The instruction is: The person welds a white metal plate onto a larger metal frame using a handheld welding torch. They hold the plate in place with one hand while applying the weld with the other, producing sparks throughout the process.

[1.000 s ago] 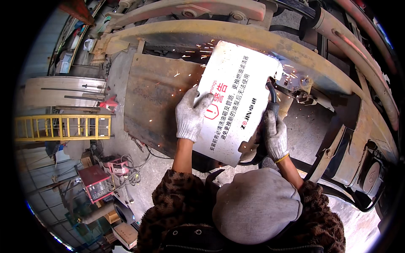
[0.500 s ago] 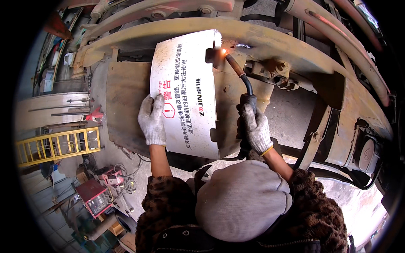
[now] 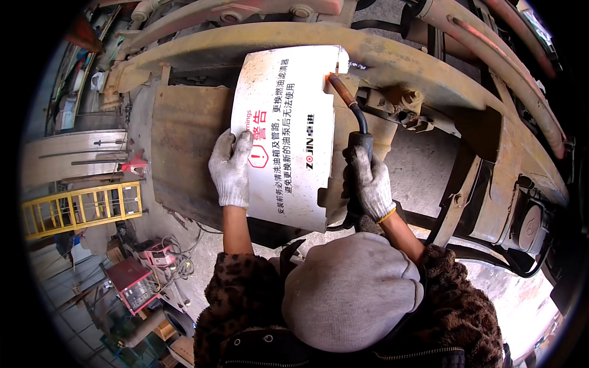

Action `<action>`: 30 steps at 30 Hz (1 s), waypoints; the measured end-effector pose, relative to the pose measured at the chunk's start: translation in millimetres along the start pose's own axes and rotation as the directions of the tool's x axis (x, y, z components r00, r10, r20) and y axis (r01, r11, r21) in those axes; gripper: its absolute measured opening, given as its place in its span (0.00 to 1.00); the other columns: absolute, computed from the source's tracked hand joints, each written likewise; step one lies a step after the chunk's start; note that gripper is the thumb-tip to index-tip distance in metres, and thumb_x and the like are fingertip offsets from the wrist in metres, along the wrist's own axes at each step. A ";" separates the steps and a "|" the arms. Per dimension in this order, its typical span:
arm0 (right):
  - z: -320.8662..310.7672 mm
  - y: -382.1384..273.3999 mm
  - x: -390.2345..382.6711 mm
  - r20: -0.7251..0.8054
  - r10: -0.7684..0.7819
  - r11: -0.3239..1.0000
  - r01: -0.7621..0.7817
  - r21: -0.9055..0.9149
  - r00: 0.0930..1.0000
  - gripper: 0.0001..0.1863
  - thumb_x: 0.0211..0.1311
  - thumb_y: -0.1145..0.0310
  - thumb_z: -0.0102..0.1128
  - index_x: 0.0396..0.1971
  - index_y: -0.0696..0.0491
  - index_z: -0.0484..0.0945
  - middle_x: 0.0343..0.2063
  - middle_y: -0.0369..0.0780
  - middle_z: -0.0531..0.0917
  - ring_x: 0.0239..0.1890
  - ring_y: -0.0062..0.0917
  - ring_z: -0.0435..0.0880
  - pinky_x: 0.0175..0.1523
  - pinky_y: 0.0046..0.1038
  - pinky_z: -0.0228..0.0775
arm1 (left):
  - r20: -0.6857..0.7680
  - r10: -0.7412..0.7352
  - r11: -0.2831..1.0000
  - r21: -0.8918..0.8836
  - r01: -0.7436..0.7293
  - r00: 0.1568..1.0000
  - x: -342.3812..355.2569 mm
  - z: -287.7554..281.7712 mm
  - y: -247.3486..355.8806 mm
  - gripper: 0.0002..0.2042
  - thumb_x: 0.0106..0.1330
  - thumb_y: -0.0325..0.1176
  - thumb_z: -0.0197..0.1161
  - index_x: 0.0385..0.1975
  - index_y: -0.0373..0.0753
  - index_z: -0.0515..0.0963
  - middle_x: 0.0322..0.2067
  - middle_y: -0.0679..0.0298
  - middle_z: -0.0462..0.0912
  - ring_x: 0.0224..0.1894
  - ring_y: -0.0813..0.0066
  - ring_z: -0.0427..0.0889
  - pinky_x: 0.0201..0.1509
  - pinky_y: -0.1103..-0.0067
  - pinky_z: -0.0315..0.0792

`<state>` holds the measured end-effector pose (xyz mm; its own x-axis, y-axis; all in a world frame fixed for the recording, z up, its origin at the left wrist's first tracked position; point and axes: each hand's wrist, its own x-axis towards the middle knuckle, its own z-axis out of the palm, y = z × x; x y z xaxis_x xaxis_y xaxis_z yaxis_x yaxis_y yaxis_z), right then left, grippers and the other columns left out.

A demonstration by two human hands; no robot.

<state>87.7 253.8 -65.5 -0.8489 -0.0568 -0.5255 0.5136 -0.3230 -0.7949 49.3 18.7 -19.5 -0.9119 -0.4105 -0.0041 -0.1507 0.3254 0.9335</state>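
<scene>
My left hand (image 3: 228, 172), in a white knit glove, grips the left edge of a white printed sheet (image 3: 294, 196) that lies over a rusty steel plate (image 3: 184, 141). My gloved right hand (image 3: 371, 187) is closed around the black handle of a welding torch (image 3: 343, 93) with a copper-colored neck. The torch tip glows faint orange beside a notch in the sheet's upper right edge, close to the yellow-brown steel beam (image 3: 417, 61). A small bright weld patch (image 3: 357, 65) shows on that beam.
Steel arms (image 3: 485, 49) and a bracket (image 3: 408, 104) lie beyond the work. At the left are a yellow ladder (image 3: 83, 205), a red welding machine (image 3: 129, 282) with coiled cables, and several boards and boxes. A grey cap covers the wearer's head at the lower middle.
The flying sparks from a second ago have stopped. The sheet and my left hand swung left, then shifted slightly right. The glow at the torch tip has dimmed since half a second ago.
</scene>
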 end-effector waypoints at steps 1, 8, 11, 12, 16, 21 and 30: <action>-1.0 0.3 0.6 -0.001 0.002 1.000 -0.002 -0.004 1.000 0.21 0.64 0.49 0.51 0.35 0.56 0.72 0.15 0.33 0.71 0.14 0.17 0.71 0.17 0.22 0.68 | 0.008 0.005 1.000 0.011 -0.005 1.000 -1.8 3.6 1.4 0.19 0.59 0.34 0.65 0.46 0.27 0.74 0.36 0.63 0.79 0.36 0.81 0.74 0.42 0.84 0.70; -2.4 2.0 2.4 -0.008 0.010 0.999 -0.010 -0.044 1.000 0.22 0.64 0.48 0.51 0.35 0.56 0.72 0.15 0.34 0.71 0.14 0.17 0.71 0.17 0.22 0.68 | 0.069 -0.029 0.991 0.135 0.020 0.997 -4.4 12.4 6.2 0.24 0.58 0.34 0.67 0.49 0.24 0.70 0.42 0.55 0.77 0.43 0.75 0.75 0.48 0.81 0.69; -3.4 1.8 3.3 -0.013 0.003 0.998 -0.004 -0.061 1.000 0.23 0.64 0.48 0.51 0.36 0.56 0.72 0.15 0.34 0.72 0.13 0.17 0.71 0.17 0.21 0.67 | 0.087 -0.024 0.988 0.155 0.010 0.996 -4.5 15.8 8.9 0.24 0.58 0.34 0.67 0.49 0.24 0.70 0.42 0.55 0.77 0.43 0.75 0.75 0.48 0.81 0.70; -4.7 1.7 3.5 -0.017 -0.003 0.997 0.002 -0.073 1.000 0.23 0.64 0.48 0.51 0.36 0.57 0.72 0.15 0.34 0.72 0.13 0.16 0.71 0.17 0.21 0.67 | 0.089 -0.029 0.989 0.150 0.015 0.996 -5.5 17.9 11.6 0.24 0.58 0.34 0.67 0.49 0.24 0.70 0.42 0.55 0.77 0.43 0.75 0.75 0.48 0.80 0.70; -6.2 3.7 1.7 -0.013 -0.036 0.994 0.034 -0.099 0.999 0.23 0.64 0.48 0.50 0.35 0.57 0.72 0.14 0.34 0.72 0.13 0.16 0.70 0.16 0.21 0.66 | 0.088 -0.026 0.987 0.158 0.012 0.996 -9.5 19.1 15.8 0.23 0.58 0.34 0.67 0.48 0.24 0.71 0.42 0.56 0.78 0.42 0.76 0.75 0.47 0.81 0.70; -8.3 8.3 4.3 -0.017 -0.068 0.992 0.066 -0.104 0.998 0.23 0.65 0.48 0.50 0.35 0.57 0.73 0.14 0.34 0.72 0.13 0.15 0.70 0.17 0.20 0.64 | 0.109 -0.036 0.990 0.138 0.020 0.993 -7.7 20.2 12.9 0.22 0.58 0.33 0.66 0.47 0.25 0.72 0.40 0.58 0.79 0.40 0.78 0.76 0.45 0.82 0.71; -8.3 12.3 5.7 -0.018 -0.077 0.992 0.074 -0.101 0.997 0.23 0.65 0.48 0.50 0.35 0.58 0.73 0.15 0.34 0.72 0.14 0.15 0.69 0.18 0.20 0.63 | 0.083 0.002 0.989 0.145 -0.014 0.997 -6.0 18.8 2.3 0.20 0.57 0.33 0.67 0.45 0.26 0.73 0.37 0.58 0.80 0.37 0.79 0.77 0.42 0.82 0.72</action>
<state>90.2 257.3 -80.8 -0.8834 -0.0150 -0.4684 0.4590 -0.2295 -0.8583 47.2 38.0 -24.1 -0.9408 -0.3374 -0.0318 -0.1914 0.4514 0.8715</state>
